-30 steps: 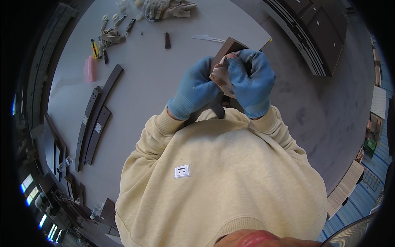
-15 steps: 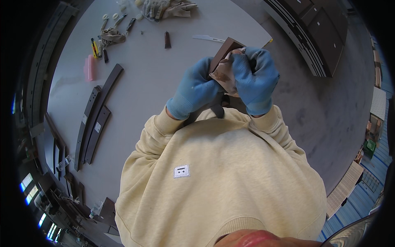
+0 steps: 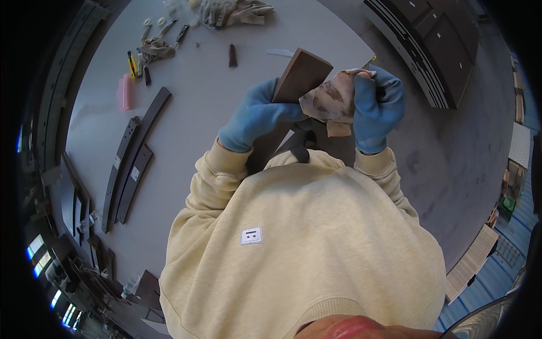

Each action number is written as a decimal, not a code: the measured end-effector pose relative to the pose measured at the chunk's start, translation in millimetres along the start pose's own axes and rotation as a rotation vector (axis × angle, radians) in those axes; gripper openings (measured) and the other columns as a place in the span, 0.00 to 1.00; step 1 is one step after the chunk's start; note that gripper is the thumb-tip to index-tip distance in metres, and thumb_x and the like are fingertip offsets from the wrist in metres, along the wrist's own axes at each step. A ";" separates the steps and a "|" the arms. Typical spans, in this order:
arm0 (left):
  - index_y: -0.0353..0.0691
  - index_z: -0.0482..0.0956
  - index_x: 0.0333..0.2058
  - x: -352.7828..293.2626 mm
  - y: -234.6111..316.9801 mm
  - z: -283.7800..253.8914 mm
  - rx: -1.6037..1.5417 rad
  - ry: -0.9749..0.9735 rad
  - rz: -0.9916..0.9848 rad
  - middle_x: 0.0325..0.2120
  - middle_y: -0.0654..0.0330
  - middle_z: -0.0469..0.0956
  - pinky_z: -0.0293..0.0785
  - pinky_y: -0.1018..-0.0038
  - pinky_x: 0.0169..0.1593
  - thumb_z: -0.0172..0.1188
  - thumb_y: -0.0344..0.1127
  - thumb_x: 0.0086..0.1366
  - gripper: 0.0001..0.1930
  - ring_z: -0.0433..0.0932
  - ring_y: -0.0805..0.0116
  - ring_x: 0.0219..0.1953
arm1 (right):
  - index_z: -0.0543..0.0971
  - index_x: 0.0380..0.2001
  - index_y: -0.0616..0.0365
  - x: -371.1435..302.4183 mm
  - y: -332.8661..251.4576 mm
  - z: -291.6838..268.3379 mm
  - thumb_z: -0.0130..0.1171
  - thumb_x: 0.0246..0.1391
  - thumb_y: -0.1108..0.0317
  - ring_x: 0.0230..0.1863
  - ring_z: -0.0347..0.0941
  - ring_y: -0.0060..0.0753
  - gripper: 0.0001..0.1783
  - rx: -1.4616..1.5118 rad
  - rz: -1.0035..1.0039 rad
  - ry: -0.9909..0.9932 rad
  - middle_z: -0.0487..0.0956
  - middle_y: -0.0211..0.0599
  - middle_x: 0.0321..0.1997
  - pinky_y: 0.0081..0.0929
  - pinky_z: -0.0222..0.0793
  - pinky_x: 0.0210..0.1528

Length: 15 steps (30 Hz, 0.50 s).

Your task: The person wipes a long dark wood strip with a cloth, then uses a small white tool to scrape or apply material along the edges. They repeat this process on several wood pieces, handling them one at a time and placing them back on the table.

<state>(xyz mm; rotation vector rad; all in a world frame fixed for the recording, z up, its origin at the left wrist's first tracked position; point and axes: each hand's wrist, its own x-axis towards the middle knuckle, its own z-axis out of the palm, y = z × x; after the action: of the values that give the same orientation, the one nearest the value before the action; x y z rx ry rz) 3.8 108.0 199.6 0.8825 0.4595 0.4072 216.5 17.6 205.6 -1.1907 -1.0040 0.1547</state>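
My left hand [image 3: 259,116], in a blue glove, is closed round a dark brown wooden bar [image 3: 303,73], whose end stands up tilted above the fingers. In my gloved right hand [image 3: 381,107] is a beige cloth [image 3: 332,96] with dark brown stains, pinched at its right edge; a bare fingertip shows there. The cloth hangs open just right of the bar's end, and a small flap [image 3: 339,130] sticks out at its bottom. Whether cloth and bar touch I cannot tell. Part of the bar is hidden by my left hand.
On the grey table [image 3: 197,147] lie several curved dark brown bars [image 3: 131,169], a pink roll [image 3: 125,92], a yellow utility knife [image 3: 132,65], a brown tube [image 3: 232,55], a pale blade [image 3: 279,52] and crumpled rags [image 3: 237,12]. Brown panels [image 3: 432,51] are stacked at the far right.
My right hand has moved right with the cloth, away from the bar's end, which is now uncovered. My left hand has shifted slightly left, turning the bar's broad face into view.
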 end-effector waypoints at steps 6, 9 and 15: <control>0.27 0.76 0.58 -1.5 3.8 0.0 0.007 -0.029 -0.029 0.46 0.48 0.85 0.87 0.66 0.50 0.70 0.27 0.64 0.25 0.88 0.60 0.43 | 0.80 0.38 0.62 4.4 -2.4 -2.9 0.72 0.62 0.72 0.33 0.74 0.12 0.08 -0.010 0.051 -0.066 0.83 0.27 0.33 0.16 0.74 0.37; 0.27 0.77 0.56 -1.4 1.7 -0.3 -0.027 -0.039 -0.006 0.46 0.49 0.85 0.86 0.66 0.49 0.71 0.27 0.64 0.24 0.88 0.61 0.41 | 0.81 0.38 0.61 7.8 -3.6 -0.7 0.73 0.61 0.73 0.34 0.78 0.15 0.09 -0.014 0.032 -0.132 0.85 0.29 0.33 0.18 0.77 0.37; 0.27 0.79 0.54 9.0 -8.9 -12.1 -0.017 -0.074 -0.123 0.41 0.49 0.86 0.85 0.69 0.46 0.70 0.30 0.65 0.21 0.88 0.62 0.38 | 0.81 0.39 0.61 16.7 7.5 -1.6 0.70 0.63 0.72 0.34 0.79 0.17 0.06 -0.180 0.052 -0.313 0.85 0.31 0.34 0.19 0.78 0.37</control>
<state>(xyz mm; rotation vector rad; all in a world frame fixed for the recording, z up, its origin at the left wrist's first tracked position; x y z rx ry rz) 6.1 115.2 183.8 0.8451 0.4393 0.2642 230.2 29.4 208.9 -1.3851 -1.2812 0.3040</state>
